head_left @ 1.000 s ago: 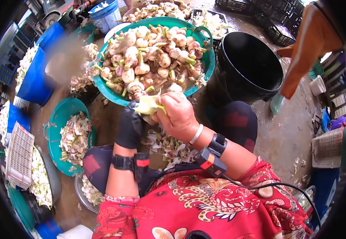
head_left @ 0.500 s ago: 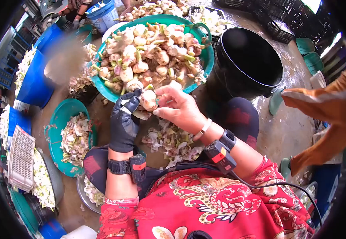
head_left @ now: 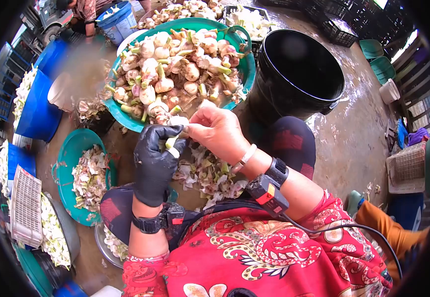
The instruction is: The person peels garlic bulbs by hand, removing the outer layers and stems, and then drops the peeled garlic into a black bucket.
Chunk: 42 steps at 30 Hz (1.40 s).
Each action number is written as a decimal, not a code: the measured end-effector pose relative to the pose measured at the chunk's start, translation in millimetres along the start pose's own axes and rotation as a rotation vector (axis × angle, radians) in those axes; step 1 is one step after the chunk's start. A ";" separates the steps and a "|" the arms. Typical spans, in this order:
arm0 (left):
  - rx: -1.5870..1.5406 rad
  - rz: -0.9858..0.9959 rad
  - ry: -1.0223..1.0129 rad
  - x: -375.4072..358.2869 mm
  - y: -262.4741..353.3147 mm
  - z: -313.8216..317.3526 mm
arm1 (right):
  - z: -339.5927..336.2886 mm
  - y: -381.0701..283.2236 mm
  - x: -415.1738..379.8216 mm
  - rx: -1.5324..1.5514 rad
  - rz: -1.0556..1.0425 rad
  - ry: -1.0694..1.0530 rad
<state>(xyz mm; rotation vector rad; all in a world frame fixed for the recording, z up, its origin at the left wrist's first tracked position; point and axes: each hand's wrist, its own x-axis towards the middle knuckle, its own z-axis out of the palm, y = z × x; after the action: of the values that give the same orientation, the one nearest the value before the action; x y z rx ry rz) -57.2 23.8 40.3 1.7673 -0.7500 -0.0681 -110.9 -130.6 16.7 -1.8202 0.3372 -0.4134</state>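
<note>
My left hand, in a black glove, is closed around a garlic bulb with a pale green stem piece showing below the fingers. Bare, with a white bracelet at the wrist, my right hand pinches the bulb's right side between thumb and forefinger. The fingers hide much of the bulb. Just beyond both hands is a green basin heaped with unpeeled garlic bulbs. Loose garlic skins lie in a pile below my hands, between my knees.
A large black bucket stands right of the basin. To the left are a green tub with skins, a blue tub of pale garlic and a tilted white basket. Another person's orange-trousered leg is at right.
The round white bulb between my hands has turned, and its stem piece now shows under the left fingers. My right fingers have closed in. The person at right has moved lower and away.
</note>
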 end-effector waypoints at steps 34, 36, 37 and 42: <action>-0.615 -0.259 0.104 -7.4 -24.7 25.6 | 7.3 3.9 -9.7 0.008 -0.031 0.208; -0.376 -0.140 0.058 -8.5 -19.6 29.5 | 5.9 6.1 -9.6 -0.082 -0.091 0.247; -0.377 -0.142 0.052 -9.6 -19.5 30.1 | 6.6 7.7 -10.5 -0.083 -0.087 0.251; -0.221 -0.096 -0.015 -12.4 -25.5 29.9 | 13.0 13.4 -11.1 -0.126 -0.101 0.293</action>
<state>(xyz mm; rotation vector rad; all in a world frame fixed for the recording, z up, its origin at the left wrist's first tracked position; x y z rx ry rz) -67.8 8.4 3.6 1.5918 -0.6429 -0.2213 -115.4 -118.4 -0.7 -1.9056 0.4834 -0.7474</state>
